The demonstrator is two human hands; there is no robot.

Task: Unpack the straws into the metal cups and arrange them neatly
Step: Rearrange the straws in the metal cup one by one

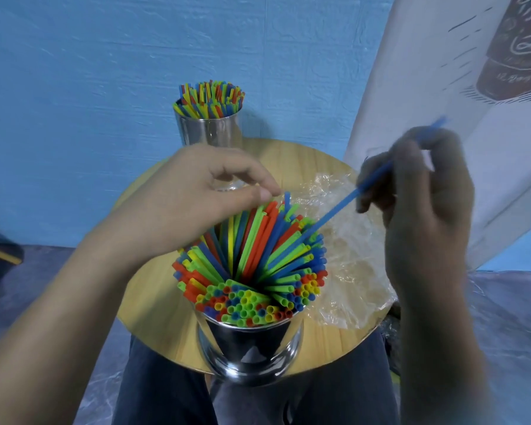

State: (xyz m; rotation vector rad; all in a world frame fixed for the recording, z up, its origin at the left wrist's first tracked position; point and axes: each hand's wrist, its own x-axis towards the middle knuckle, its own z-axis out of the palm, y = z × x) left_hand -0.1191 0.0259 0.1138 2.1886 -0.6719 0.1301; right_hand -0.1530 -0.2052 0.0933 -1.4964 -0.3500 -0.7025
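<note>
1. Head view, progress. The near metal cup is packed with straws that fan out unevenly. The far metal cup at the worktop's far edge is likewise full. The plastic wrapper lies flat to the right and looks emptied. The right hand pinches a single blue straw, whose lower end sits among the near cup's straws. Unpacking seems almost finished; tidying is left.
2. Head view, limits. The left hand curls over the straw tips, thumb touching them; whether it pinches one cannot be told. The right hand is blurred.
</note>
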